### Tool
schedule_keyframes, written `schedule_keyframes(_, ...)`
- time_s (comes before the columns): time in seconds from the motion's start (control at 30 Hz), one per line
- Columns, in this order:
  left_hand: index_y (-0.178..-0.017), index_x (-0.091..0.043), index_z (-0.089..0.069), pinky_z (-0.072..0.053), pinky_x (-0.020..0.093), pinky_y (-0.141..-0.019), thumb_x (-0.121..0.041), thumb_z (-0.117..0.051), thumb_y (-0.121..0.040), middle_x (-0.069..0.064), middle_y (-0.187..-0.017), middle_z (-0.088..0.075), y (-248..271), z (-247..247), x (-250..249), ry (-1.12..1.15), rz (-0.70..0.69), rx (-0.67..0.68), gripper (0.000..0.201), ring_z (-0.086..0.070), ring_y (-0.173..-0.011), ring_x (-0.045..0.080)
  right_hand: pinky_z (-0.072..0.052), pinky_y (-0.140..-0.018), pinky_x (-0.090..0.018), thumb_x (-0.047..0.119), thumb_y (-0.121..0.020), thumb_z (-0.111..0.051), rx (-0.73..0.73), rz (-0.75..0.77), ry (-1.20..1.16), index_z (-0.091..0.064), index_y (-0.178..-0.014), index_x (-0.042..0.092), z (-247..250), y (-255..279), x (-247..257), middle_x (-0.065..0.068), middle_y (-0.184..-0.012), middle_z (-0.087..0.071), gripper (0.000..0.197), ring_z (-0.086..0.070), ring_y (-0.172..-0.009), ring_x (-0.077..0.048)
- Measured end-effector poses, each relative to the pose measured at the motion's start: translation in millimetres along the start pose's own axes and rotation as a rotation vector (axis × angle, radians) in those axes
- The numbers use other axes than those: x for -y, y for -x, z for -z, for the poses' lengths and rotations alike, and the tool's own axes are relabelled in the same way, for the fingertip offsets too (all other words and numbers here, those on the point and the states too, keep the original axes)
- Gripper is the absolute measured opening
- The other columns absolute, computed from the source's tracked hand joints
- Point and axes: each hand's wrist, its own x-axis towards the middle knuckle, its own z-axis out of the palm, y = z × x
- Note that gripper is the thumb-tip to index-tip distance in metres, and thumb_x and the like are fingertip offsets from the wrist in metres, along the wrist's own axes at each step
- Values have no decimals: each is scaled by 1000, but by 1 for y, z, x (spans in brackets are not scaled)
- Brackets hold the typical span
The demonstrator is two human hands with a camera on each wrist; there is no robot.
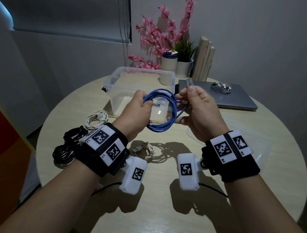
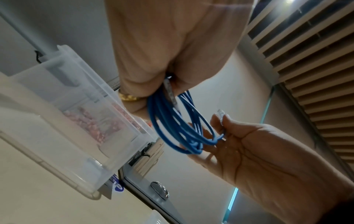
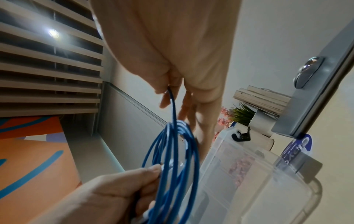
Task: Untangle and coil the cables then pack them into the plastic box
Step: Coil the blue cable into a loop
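A blue cable [image 1: 165, 111] wound into a coil of several loops hangs in the air in front of the clear plastic box [image 1: 126, 77]. My left hand [image 1: 139, 108] grips the coil's left side, fingers curled round the loops [image 2: 172, 127]. My right hand [image 1: 191, 105] pinches the cable's free end near its clear plug [image 1: 189, 82], with the blue strand [image 3: 173, 106] running down from its fingertips to the coil [image 3: 172, 166]. The box [image 2: 80, 115] stands open just beyond the hands.
On the round table [image 1: 157, 220] lie a white cable [image 1: 97, 119], two black cable bundles [image 1: 67, 145] and a beige USB cable [image 1: 143, 150]. The clear lid [image 1: 240, 136] lies at right. Behind are a laptop [image 1: 225, 99] with a mouse [image 1: 220, 87], pots and pink flowers [image 1: 156, 36].
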Motion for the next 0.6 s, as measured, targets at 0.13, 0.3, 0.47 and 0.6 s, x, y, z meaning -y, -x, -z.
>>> schedule_keyframes(0.13, -90, -25, -43, -37, 33, -63, -19, -33, -100, 1, -77, -42, -3, -1, 5, 19, 62, -70, 14, -40, -66, 17, -52, -77, -58, 25, -98, -47, 59, 25, 60, -63, -86, 17, -3, 1, 2, -7, -95, -64, 22, -61, -92, -17)
schedule_keyframes(0.3, -95, -22, -43, -41, 35, -65, -19, -34, -101, 2, -77, -44, 2, -5, 1, -2, 23, -26, 11, -43, -65, 17, -56, -66, -45, 29, -92, -55, 68, 34, 130, -69, -95, 19, -6, 1, 2, -13, -98, -64, 17, -59, -87, -22)
schedule_keyframes(0.47, -95, -21, -45, -43, 37, -62, -31, -39, -101, -3, -72, -45, 13, -12, -8, 34, -152, 53, 13, -43, -63, 15, -53, -51, -30, 27, -98, -49, -10, 21, 56, -64, -109, 14, -4, -4, -5, -9, -86, -64, 23, -63, -59, -16)
schedule_keyframes(0.6, -86, -22, -44, -40, 31, -57, -37, -33, -102, -3, -67, -39, 17, -17, -13, 175, -158, 65, 25, -39, -55, 10, -39, -43, -22, 24, -101, -44, -80, 47, 39, -63, -104, 11, -1, -7, -6, -3, -56, -50, 24, -42, -40, -10)
